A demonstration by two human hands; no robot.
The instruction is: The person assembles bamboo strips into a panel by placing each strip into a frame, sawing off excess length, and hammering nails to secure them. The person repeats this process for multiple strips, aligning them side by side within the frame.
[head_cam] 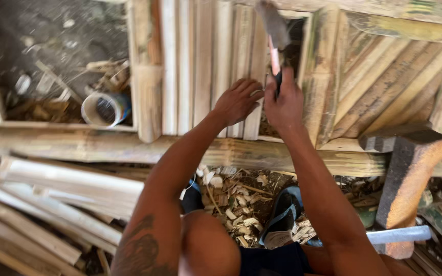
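Bamboo slat (pixel 254 66) pinned under spread left hand (pixel 237 100); right hand (pixel 284 99) grip clenches hammer (pixel 273 36) just beside.

Left hand (pixel 237 101) flat on the upright slats (pixel 200 61) of the bamboo frame (pixel 282 158), just left of the right hand (pixel 284 105) gripping the hammer (pixel 273 38) raised above. Tape roll (pixel 104 109) lying left, behind the frame's opening; loose slats (pixel 52 204) piled lower left. Wood block (pixel 410 179) leaning at right, chips (pixel 236 204) and sandal (pixel 281 214) on the ground below the frame.
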